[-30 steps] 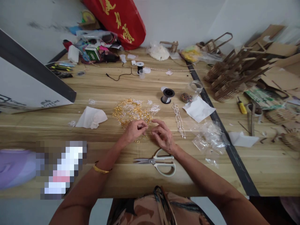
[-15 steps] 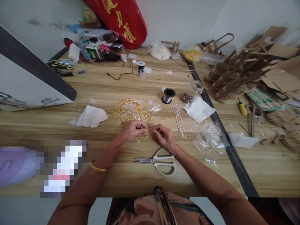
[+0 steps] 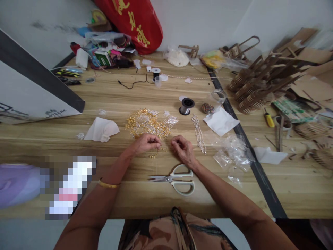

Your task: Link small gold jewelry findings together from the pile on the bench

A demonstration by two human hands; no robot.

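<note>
My left hand [image 3: 144,143] is pinched shut on a thin gold chain piece [image 3: 154,155] that hangs down to the wooden table [image 3: 125,100]. A short gap away, my right hand [image 3: 183,148] has its fingers curled in a pinch on something too small to make out. Both hands sit just below a pile of gold and silver jewellery findings [image 3: 148,123]. White-handled scissors [image 3: 174,178] lie flat below my right hand. A silver beaded strand [image 3: 199,133] lies to the right of that hand.
A white tissue [image 3: 102,129], a wire spool [image 3: 186,106], a small glass jar [image 3: 217,96], white paper [image 3: 220,121] and clear plastic bags [image 3: 230,152] lie around. Wooden baskets [image 3: 257,83] crowd the right side; a large box [image 3: 31,86] stands left. Clutter lines the far edge.
My right hand's fingers have closed from spread into a pinch and drawn slightly toward me. My left hand has stayed pinched and shifted a little left.
</note>
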